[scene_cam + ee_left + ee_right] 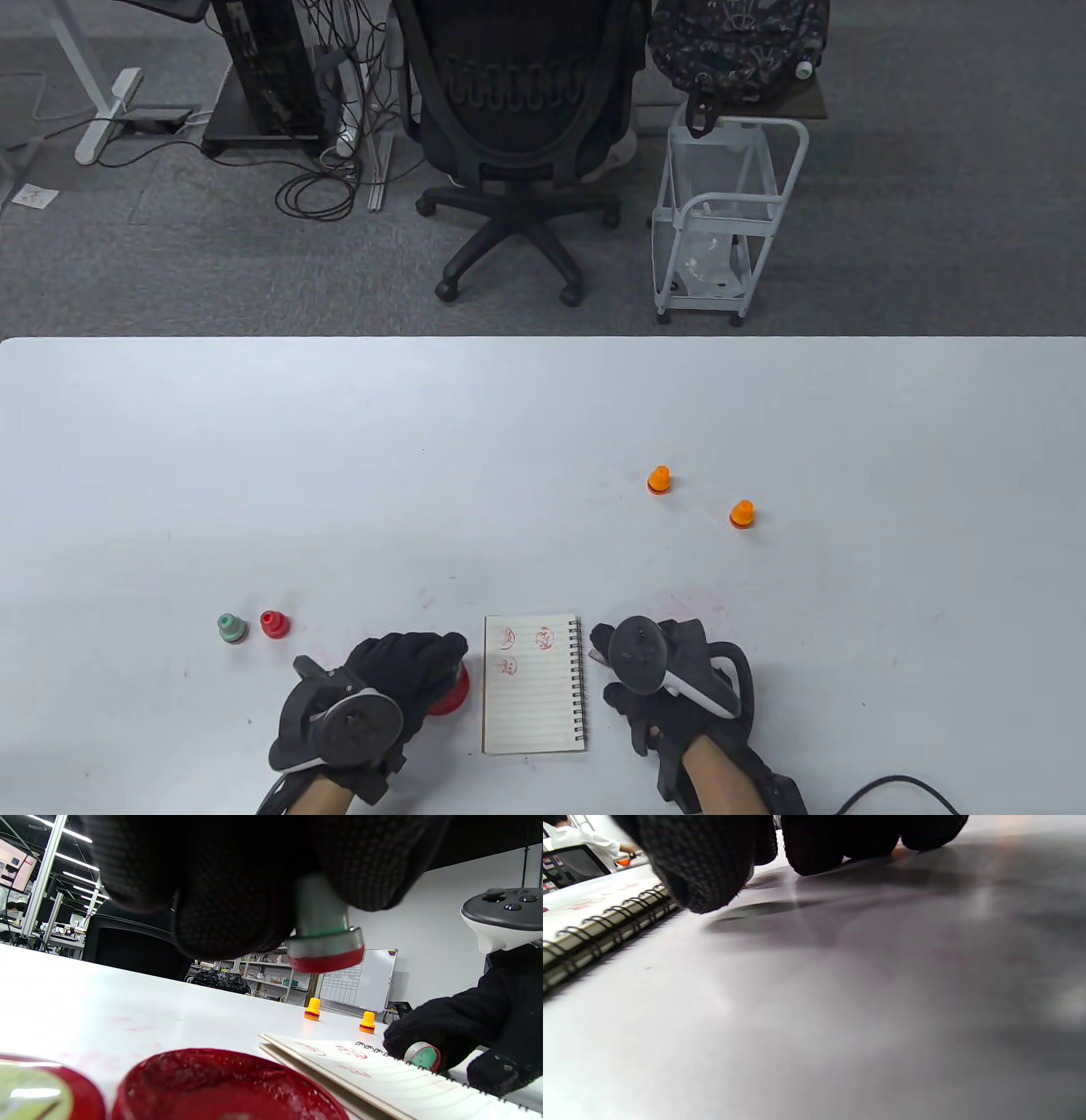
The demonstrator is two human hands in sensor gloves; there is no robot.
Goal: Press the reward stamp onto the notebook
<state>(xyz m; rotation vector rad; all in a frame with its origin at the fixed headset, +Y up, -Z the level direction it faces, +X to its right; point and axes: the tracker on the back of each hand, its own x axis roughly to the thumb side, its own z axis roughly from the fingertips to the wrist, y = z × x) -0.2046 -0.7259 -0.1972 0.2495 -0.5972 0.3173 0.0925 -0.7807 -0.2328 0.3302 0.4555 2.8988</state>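
Note:
The open lined notebook (534, 705) lies at the near edge with three red prints on its top lines. My left hand (428, 658) is just left of it and pinches a stamp (324, 946) with a pale green handle and a red base. The stamp hangs upright a little above the open red ink pad (220, 1090), which peeks from under the hand in the table view (451, 696). My right hand (607, 649) rests on the table beside the notebook's spiral edge (598, 929). Its fingers (445, 1027) hold a small round green-faced cap (422, 1056).
A green stamp (230, 628) and a red stamp (273, 625) stand to the left of my left hand. Two orange stamps (659, 480) (741, 514) stand farther back on the right. A second red lid (42, 1090) lies beside the ink pad.

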